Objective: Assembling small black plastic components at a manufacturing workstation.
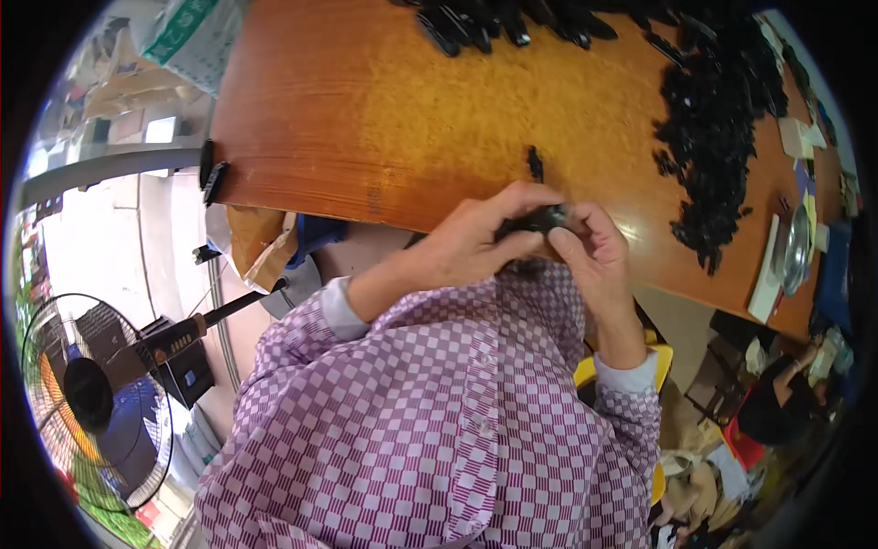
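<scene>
Wood-grain surface [302, 110], shiny orange-brown, black pieces [709, 156] heaped down the right side, plus a black stand fan [96, 393] off to the left. Left hand [471, 240] and right hand [599, 254] are together, both pinching a small black part [541, 220] over the near edge, long axis roughly left-right, glossy end toward the right.

One fan [89, 393], one table [347, 101], one lone small black piece [535, 163], heaped black pieces [709, 137] beyond counting
</scene>
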`<action>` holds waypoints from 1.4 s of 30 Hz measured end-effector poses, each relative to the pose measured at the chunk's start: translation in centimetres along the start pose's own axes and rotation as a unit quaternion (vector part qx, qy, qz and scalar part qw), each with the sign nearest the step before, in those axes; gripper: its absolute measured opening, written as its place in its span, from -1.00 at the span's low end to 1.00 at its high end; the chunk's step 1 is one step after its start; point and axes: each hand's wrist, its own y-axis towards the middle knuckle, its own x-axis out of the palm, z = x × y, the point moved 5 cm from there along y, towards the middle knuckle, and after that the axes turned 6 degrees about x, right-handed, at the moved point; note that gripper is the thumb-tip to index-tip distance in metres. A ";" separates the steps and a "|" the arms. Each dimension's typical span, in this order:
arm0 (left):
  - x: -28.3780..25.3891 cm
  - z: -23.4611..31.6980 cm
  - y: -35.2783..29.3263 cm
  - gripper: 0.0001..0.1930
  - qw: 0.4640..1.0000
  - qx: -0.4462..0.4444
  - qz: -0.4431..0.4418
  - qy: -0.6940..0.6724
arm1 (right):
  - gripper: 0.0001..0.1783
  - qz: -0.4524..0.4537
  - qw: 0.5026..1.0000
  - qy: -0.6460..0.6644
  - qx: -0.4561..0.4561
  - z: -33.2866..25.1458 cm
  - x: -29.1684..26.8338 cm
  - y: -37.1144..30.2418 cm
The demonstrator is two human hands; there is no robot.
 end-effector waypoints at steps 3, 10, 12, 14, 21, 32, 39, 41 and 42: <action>-8.4 2.1 -1.3 -0.69 0.942 0.025 0.106 0.318 | -0.75 -0.012 0.988 -0.137 -0.074 -1.5 -0.1 2.2; -20.5 2.9 -1.9 -0.77 0.687 -0.047 0.093 0.719 | -0.76 0.078 0.762 -0.606 -0.215 -2.0 1.4 5.1; -19.6 3.3 0.2 -0.77 0.679 0.048 0.089 0.727 | -0.77 0.103 0.739 -0.616 -0.254 -1.9 0.9 5.3; -18.3 3.2 2.8 -0.78 0.671 0.142 0.087 0.722 | -0.77 0.125 0.762 -0.584 -0.249 -2.0 -0.2 5.2; -16.5 2.1 8.6 -0.74 0.667 0.234 0.040 0.706 | -0.84 0.203 0.804 -0.512 -0.223 -2.5 -3.2 4.8; -15.0 -0.7 4.4 -0.63 0.802 0.149 0.163 0.554 | -0.85 0.222 0.708 -0.570 -0.354 -3.2 -1.2 1.6; -5.0 -1.6 5.8 -0.67 0.988 -0.019 0.152 0.019 | -0.84 0.227 0.670 -0.561 -0.430 -4.0 0.5 1.1; -3.9 -1.8 6.9 -0.68 0.987 -0.042 0.139 -0.069 | -0.84 0.230 0.669 -0.553 -0.440 -4.3 0.9 1.0; -3.4 -2.0 7.3 -0.69 0.978 -0.066 0.124 -0.155 | -0.84 0.230 0.677 -0.543 -0.441 -4.6 1.1 1.0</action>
